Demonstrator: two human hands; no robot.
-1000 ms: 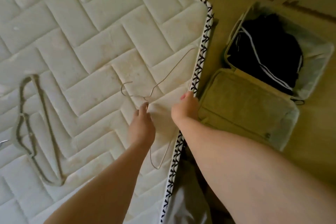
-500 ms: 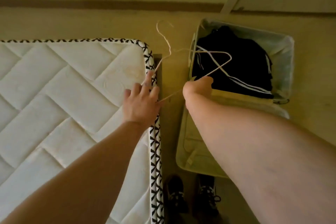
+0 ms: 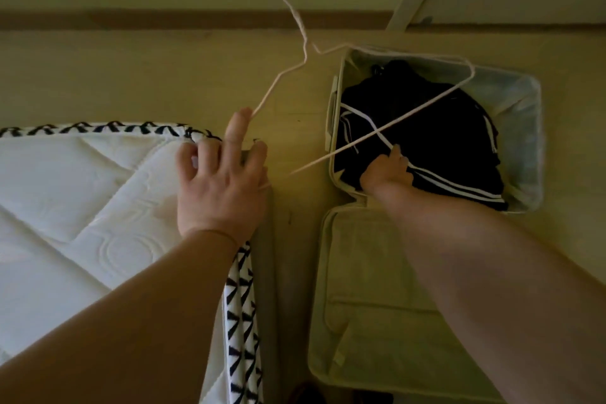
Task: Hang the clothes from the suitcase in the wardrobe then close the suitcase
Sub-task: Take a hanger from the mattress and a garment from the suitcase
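A white quilted mattress [image 3: 82,207] — black-and-white zigzag trim [image 3: 241,321] — borders the tan floor [image 3: 131,75].

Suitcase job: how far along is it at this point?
Done: nothing visibly; the black clothes lie in the open suitcase. In hand: the left hand holds a wire hanger while the right hand reaches onto the clothes, grip unclear. Left: putting clothes on the hanger, hanging them in a wardrobe not in view, closing the suitcase.

Left hand [image 3: 219,187]: holds thin white wire hanger [image 3: 426,104]. Right hand [image 3: 385,174]: grips black white-striped garment [image 3: 442,141] inside open beige fabric suitcase [image 3: 377,272]. White quilted mattress [image 3: 82,190]: left.
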